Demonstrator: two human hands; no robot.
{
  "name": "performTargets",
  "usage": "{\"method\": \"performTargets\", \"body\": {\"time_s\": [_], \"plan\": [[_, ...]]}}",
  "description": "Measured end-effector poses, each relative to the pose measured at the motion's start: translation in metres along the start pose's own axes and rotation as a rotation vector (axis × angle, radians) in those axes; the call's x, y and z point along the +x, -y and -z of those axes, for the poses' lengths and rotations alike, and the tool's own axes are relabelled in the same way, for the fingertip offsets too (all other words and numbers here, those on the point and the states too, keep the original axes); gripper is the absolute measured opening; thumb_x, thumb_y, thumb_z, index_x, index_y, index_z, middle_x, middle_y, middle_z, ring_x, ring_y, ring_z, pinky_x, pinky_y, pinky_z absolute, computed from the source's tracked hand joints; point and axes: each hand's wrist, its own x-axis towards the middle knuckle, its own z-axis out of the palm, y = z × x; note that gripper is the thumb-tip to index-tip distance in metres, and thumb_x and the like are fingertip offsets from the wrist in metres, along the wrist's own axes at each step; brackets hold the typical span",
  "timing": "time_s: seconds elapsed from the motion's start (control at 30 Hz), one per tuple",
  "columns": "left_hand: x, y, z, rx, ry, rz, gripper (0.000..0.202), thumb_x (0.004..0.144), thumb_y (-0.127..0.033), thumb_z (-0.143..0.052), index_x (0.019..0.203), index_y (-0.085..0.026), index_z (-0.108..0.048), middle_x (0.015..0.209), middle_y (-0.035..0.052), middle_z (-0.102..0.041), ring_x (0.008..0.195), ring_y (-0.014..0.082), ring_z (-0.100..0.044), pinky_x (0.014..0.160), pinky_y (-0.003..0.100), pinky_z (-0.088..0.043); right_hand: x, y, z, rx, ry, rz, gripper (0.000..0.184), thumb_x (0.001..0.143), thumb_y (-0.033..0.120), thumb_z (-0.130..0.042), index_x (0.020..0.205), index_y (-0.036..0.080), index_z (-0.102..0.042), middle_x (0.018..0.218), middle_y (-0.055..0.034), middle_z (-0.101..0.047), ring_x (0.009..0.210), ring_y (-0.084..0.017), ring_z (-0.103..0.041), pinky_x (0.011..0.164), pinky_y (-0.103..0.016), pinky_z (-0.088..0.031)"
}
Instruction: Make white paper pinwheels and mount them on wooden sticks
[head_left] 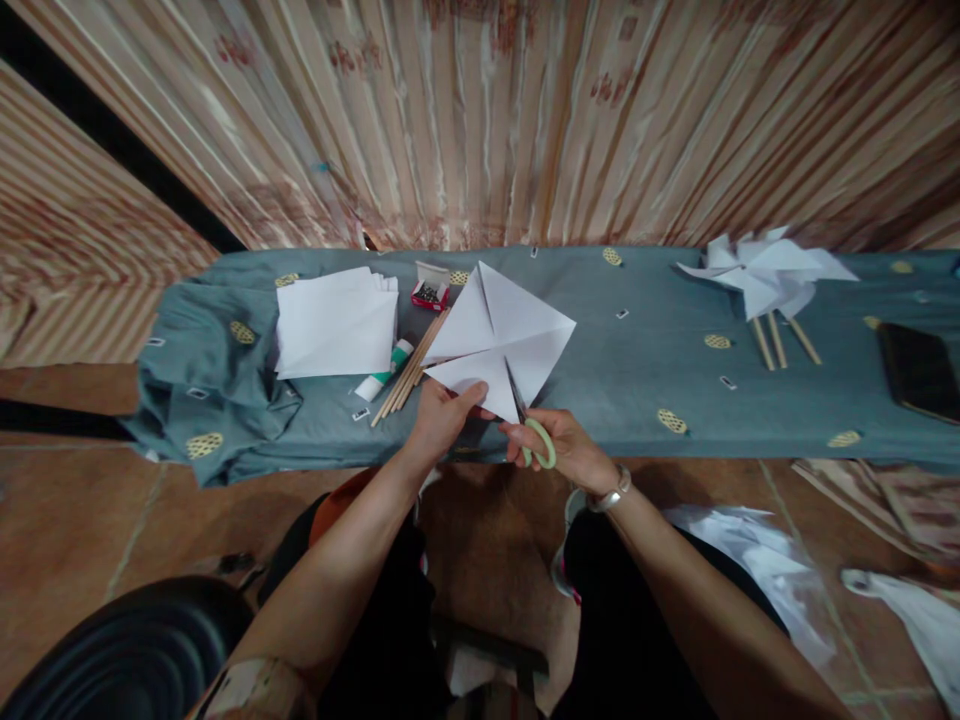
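A white square of paper (pixel 525 325) with slits running in from its corners is held over the bench's near edge. My left hand (pixel 448 415) pinches its near-left part, thumb on top. In my right hand (pixel 566 445) is a pair of scissors (pixel 541 445) with light green handles, fingers in the loops. Their blades lie at the slit that opens at the paper's near corner. Left of the paper are several thin wooden sticks (pixel 411 375), a green and white glue stick (pixel 385 370) and a small red box (pixel 430 292) of dark pins or tacks.
A stack of white paper (pixel 335 325) lies on the blue-green cloth (pixel 630 380) to the left. Several paper pinwheels (pixel 765 270) on sticks lie at the right, near a dark phone (pixel 916 368). A black stool (pixel 135 650) stands at lower left.
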Motion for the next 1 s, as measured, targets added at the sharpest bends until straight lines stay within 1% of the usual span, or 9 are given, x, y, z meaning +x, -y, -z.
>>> {"method": "performTargets", "body": {"time_s": [0.13,0.27,0.43,0.5,0.67,0.87,1.0], "plan": [[0.0,0.0,0.0,-0.028,0.008,-0.001,0.025,0.058,-0.031,-0.075,0.076,-0.018,-0.063,0.071,0.0008,-0.066,0.058,0.015,-0.057,0.05,0.028,-0.052,0.002,-0.005,-0.002,0.031,-0.019,0.003,0.045,0.064,0.06,-0.074,0.065,0.016,-0.061,0.058,-0.0012,-0.064,0.048,-0.009,-0.055,0.042,-0.02,-0.04],[0.001,0.002,0.0,-0.04,0.004,-0.006,0.028,0.058,-0.031,-0.076,0.079,-0.017,-0.063,0.073,0.0005,-0.066,0.059,0.0144,-0.058,0.05,0.026,-0.053,0.004,-0.009,-0.004,0.075,-0.03,-0.007,0.045,0.062,0.059,-0.076,0.067,0.017,-0.061,0.057,-0.0002,-0.065,0.048,-0.009,-0.055,0.041,-0.019,-0.039],[0.002,0.005,-0.001,-0.039,0.0,-0.004,0.032,0.058,-0.033,-0.076,0.082,-0.017,-0.063,0.076,0.0012,-0.067,0.063,0.0167,-0.061,0.053,0.03,-0.054,0.005,-0.012,-0.004,0.066,-0.026,0.018,0.042,0.064,0.056,-0.076,0.068,0.016,-0.062,0.057,0.0002,-0.064,0.047,-0.008,-0.055,0.041,-0.018,-0.039],[0.001,0.004,-0.001,-0.038,-0.005,-0.003,0.031,0.058,-0.032,-0.075,0.082,-0.016,-0.063,0.076,0.0015,-0.067,0.063,0.017,-0.061,0.054,0.031,-0.054,0.005,-0.011,-0.004,0.064,-0.032,0.019,0.043,0.064,0.056,-0.076,0.067,0.016,-0.062,0.056,0.0002,-0.064,0.046,-0.008,-0.054,0.04,-0.018,-0.039],[0.0,0.001,-0.003,-0.026,-0.012,-0.009,0.026,0.059,-0.03,-0.074,0.077,-0.016,-0.061,0.071,0.0007,-0.065,0.057,0.0138,-0.057,0.051,0.028,-0.053,0.004,-0.008,-0.007,0.057,-0.069,0.024,0.044,0.062,0.058,-0.077,0.068,0.016,-0.062,0.055,0.0003,-0.063,0.046,-0.008,-0.054,0.04,-0.019,-0.038],[-0.001,0.001,-0.004,-0.039,-0.028,-0.01,0.026,0.058,-0.029,-0.074,0.077,-0.016,-0.061,0.072,0.0009,-0.065,0.059,0.0141,-0.058,0.05,0.027,-0.053,0.004,-0.005,-0.009,0.053,-0.098,0.01,0.046,0.059,0.059,-0.077,0.063,0.017,-0.061,0.052,0.0013,-0.061,0.044,-0.008,-0.052,0.039,-0.019,-0.037],[-0.001,0.001,-0.005,-0.047,-0.016,-0.015,0.025,0.058,-0.029,-0.074,0.074,-0.015,-0.061,0.07,0.0007,-0.063,0.057,0.0132,-0.056,0.05,0.027,-0.053,0.004,-0.003,-0.009,0.041,-0.103,0.003,0.046,0.058,0.059,-0.077,0.061,0.017,-0.06,0.052,0.0012,-0.061,0.044,-0.007,-0.052,0.039,-0.019,-0.037]]}}
